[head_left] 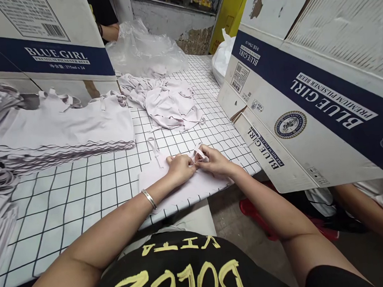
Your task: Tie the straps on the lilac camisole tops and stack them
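Observation:
A pale pink strappy garment (pixel 157 178) lies flat at the table's front edge, one thin strap loop standing out at its upper left. Over its top edge, my left hand (pixel 181 168) is closed, fingers pinching the fabric near a strap. Right beside it, my right hand (pixel 214 160) is closed too, thumb and fingers gripping the strap (pixel 198 152) where it meets the top edge. The fingertips of both hands nearly touch. Small details between the fingers are hidden.
A neat stack of similar garments (pixel 68 126) lies at left, with a loose heap (pixel 172 103) behind the hands. Cardboard beer boxes (pixel 306 100) stand at right and back left. Clear plastic bags (pixel 145 48) lie at the back of the checked table (pixel 115 179). Other people's arms (pixel 370 212) show nearby.

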Demonstrator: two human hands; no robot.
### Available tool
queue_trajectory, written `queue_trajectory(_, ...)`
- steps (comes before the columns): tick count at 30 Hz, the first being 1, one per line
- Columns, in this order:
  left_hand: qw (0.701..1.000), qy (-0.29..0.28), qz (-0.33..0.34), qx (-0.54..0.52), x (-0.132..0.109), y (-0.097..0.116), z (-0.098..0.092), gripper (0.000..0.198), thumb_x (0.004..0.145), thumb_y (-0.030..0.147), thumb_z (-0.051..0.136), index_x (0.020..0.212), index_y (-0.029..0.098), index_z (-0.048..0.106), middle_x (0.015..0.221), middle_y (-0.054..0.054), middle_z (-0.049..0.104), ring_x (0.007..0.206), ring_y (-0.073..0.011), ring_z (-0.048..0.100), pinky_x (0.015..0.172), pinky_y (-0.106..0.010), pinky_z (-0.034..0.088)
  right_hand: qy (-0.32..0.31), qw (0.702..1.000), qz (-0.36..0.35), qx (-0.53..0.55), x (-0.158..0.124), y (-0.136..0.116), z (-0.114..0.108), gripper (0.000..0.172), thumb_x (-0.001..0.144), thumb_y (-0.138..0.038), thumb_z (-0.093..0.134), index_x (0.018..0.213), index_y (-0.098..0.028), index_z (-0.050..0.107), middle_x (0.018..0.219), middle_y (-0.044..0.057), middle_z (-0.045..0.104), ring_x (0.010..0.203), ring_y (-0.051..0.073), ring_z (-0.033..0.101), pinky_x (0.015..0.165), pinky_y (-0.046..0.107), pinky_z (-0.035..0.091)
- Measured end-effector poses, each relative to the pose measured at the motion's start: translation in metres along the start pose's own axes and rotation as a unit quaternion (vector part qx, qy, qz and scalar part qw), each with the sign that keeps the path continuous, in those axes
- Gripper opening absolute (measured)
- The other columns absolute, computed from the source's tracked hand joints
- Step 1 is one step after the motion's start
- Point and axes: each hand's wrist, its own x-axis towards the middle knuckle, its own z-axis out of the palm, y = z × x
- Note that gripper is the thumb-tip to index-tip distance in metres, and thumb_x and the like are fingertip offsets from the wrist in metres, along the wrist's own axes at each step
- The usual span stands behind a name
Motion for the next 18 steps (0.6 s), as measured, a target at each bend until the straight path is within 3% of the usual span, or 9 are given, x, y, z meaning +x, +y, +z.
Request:
queue_trajectory(3,1.0,0.005,0.0,-0.001,-0.002,0.002,0.0,0.018,0.079,0.03,0.061,0.066,0.018,0.065,0.083,-0.003,0.07,0.098,-0.0245,0.054,0.088,-0.044,0.024,-0.04,0.993,-0.015,-0.112,0.003,-0.006,-0.009,0.016,0.072,-0.016,0.059,0.083,-0.02,0.048,0.079,-0.002,0.057,0.072,0.014,0.051,0.067,0.026,0.038)
queue_trajectory(6,1.0,0.004,0.01,0.003,-0.003,0.001,-0.001,0.018,0.08,0.03,0.06,0.067,0.018,0.065,0.085,-0.004,0.07,0.098,-0.025,0.055,0.089,-0.044,0.025,-0.054,0.991,-0.002,-0.123,0.005,-0.008,-0.014,0.019,0.069,-0.017,0.062,0.083,-0.021,0.049,0.075,-0.003,0.056,0.068,0.013,0.05,0.063,0.025,0.035)
queue_trajectory(11,0.999,-0.04,0.017,0.018,0.004,-0.003,-0.003,0.014,0.079,0.032,0.063,0.074,0.019,0.066,0.086,-0.004,0.07,0.102,-0.0277,0.055,0.093,-0.047,0.025,-0.055,0.986,0.086,0.13,0.022,-0.001,-0.008,0.026,0.069,-0.036,0.07,0.076,-0.018,0.052,0.07,-0.001,0.058,0.062,0.012,0.051,0.058,0.025,0.038)
queue_trajectory(14,0.996,-0.063,0.019,0.064,0.011,0.002,-0.003,0.015,0.077,0.033,0.066,0.076,0.019,0.062,0.088,-0.004,0.068,0.104,-0.0295,0.054,0.093,-0.046,0.027,0.026,0.972,0.144,0.183,0.048,0.003,-0.001,0.032,0.067,-0.04,0.072,0.076,-0.019,0.051,0.067,0.0,0.06,0.056,0.012,0.049,0.055,0.026,0.039)
queue_trajectory(16,0.993,-0.054,0.022,0.107,0.009,0.005,-0.008,0.019,0.078,0.035,0.067,0.085,0.019,0.062,0.098,-0.007,0.066,0.106,-0.0303,0.052,0.092,-0.046,0.029,0.108,0.976,0.156,0.105,0.061,0.002,-0.002,0.032,0.067,-0.039,0.073,0.075,-0.02,0.049,0.072,0.002,0.062,0.059,0.013,0.051,0.057,0.027,0.04)
queue_trajectory(18,0.988,0.004,0.035,0.153,-0.006,0.002,-0.021,0.031,0.081,0.04,0.065,0.103,0.019,0.06,0.112,-0.01,0.061,0.11,-0.0307,0.05,0.092,-0.045,0.03,0.2,0.969,0.143,-0.011,0.06,0.001,-0.012,0.03,0.068,-0.037,0.073,0.075,-0.02,0.049,0.08,0.005,0.063,0.071,0.017,0.054,0.062,0.028,0.039)
